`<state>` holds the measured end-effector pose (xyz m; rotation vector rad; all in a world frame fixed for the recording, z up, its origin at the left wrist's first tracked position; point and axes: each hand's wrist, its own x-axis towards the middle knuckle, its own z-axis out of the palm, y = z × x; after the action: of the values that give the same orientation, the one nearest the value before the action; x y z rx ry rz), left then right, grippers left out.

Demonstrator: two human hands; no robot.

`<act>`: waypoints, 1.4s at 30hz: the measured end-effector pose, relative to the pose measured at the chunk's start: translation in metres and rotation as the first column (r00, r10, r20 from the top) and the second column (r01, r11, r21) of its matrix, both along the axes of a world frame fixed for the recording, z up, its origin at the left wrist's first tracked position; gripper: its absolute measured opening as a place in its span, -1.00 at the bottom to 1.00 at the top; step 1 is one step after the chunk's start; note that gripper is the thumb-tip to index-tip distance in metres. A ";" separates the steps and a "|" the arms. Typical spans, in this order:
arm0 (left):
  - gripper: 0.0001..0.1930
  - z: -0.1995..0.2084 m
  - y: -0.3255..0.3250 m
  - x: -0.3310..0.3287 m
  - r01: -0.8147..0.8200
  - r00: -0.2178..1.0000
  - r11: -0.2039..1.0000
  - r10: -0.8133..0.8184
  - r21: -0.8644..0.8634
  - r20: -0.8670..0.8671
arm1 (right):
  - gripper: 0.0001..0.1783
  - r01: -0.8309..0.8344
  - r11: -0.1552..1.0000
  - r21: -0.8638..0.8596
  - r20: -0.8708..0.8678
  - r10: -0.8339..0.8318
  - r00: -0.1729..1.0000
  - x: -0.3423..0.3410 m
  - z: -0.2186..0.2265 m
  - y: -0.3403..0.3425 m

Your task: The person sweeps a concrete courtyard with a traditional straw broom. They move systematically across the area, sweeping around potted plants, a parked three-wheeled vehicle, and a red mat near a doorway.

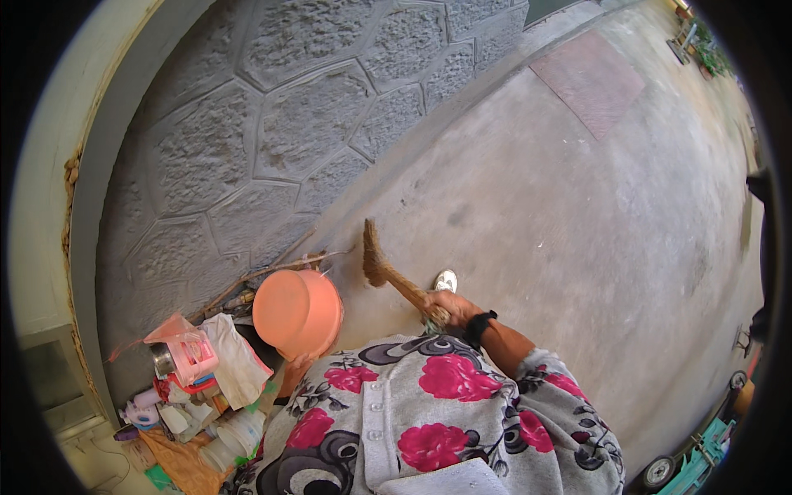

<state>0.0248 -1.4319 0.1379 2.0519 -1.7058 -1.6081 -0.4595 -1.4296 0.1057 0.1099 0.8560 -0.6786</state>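
The broom in the right hand is dry straw-like fibre, coarse and matt, bound into a stiff handle. The orange basin looks like smooth plastic with a faint sheen. The wall is grey stone, rough and pitted, with raised joints between its many-sided blocks. The floor is bare concrete, matt, stained and worn fairly smooth; a reddish slab near its far edge looks finer-grained. The cardigan is soft knitted cloth with plain buttons. By the foot of the wall, the heap holds glossy plastic containers, a crumpled white cloth and a shiny metal cup. The wristband is black and matt.
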 end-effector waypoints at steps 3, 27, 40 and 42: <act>-0.57 0.006 -0.002 -0.002 0.049 0.995 0.999 -0.048 -0.011 0.088 | -0.78 0.107 0.992 0.069 0.082 -0.113 0.990 -0.003 -0.012 -0.038; -0.52 -0.008 -0.138 -0.113 0.323 0.944 0.946 -0.322 -0.003 0.066 | -0.28 0.538 0.818 -0.206 -0.570 -0.547 0.613 -0.138 0.041 0.061; -0.48 0.027 -0.211 -0.236 0.343 0.939 0.920 -0.341 0.187 -0.047 | -0.50 0.823 0.566 -0.051 -0.621 -0.663 0.417 -0.199 0.038 0.123; -0.50 0.036 -0.211 -0.244 0.410 0.912 0.897 -0.408 0.165 -0.046 | -0.52 0.835 0.525 -0.165 -0.639 -0.701 0.315 -0.213 0.034 0.115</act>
<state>-0.2194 -1.6431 0.1743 1.8270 -2.1825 -1.9342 -0.6728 -1.3145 0.1397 0.5365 1.5846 -1.6379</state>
